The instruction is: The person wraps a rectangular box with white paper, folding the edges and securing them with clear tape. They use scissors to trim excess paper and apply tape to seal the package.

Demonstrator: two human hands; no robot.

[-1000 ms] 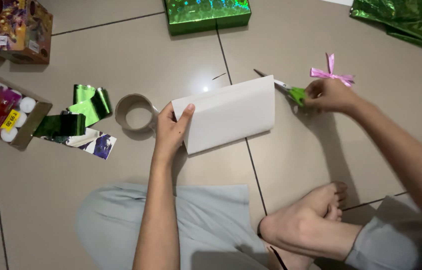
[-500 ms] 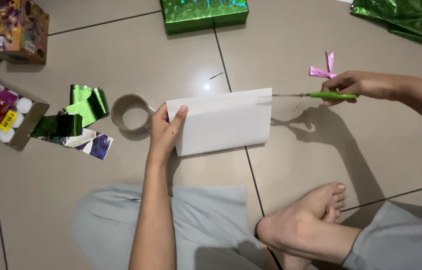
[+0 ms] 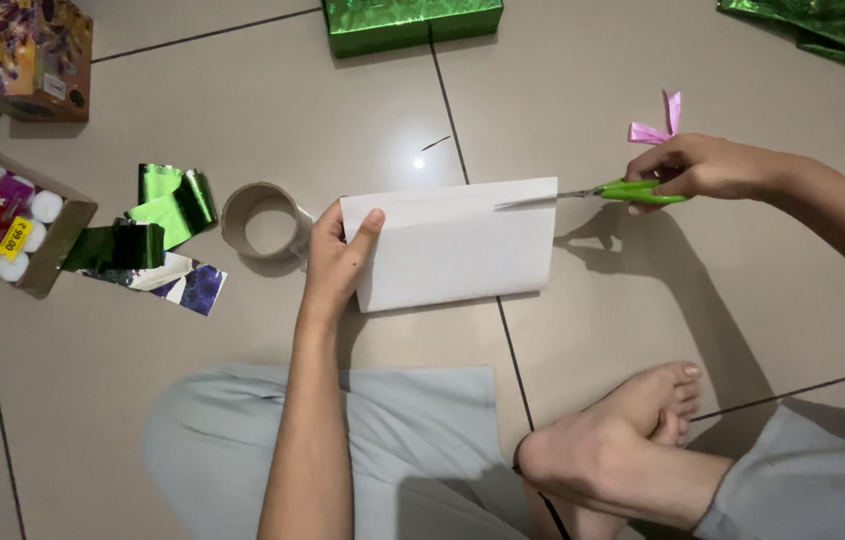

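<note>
Folded white sheet [image 3: 453, 245] lies flat on the tiled floor [image 3: 243, 120]; left hand [image 3: 335, 258] pins its left edge, fingers together and thumb on top, while right hand [image 3: 695, 167], fingers curled through the green scissors [image 3: 613, 192], has the blades at the top-right edge. Risk: the unpinned right end may lift or skew, wandering the cut (judgement only). Nearby, none obstructing: green box [image 3: 413, 20], tape roll [image 3: 265, 220], foil scraps [image 3: 168, 205], pink bow [image 3: 658, 125].

Folded white paper [image 3: 453, 245] (flat on floor), green-handled scissors [image 3: 603, 192] cutting it.
</note>
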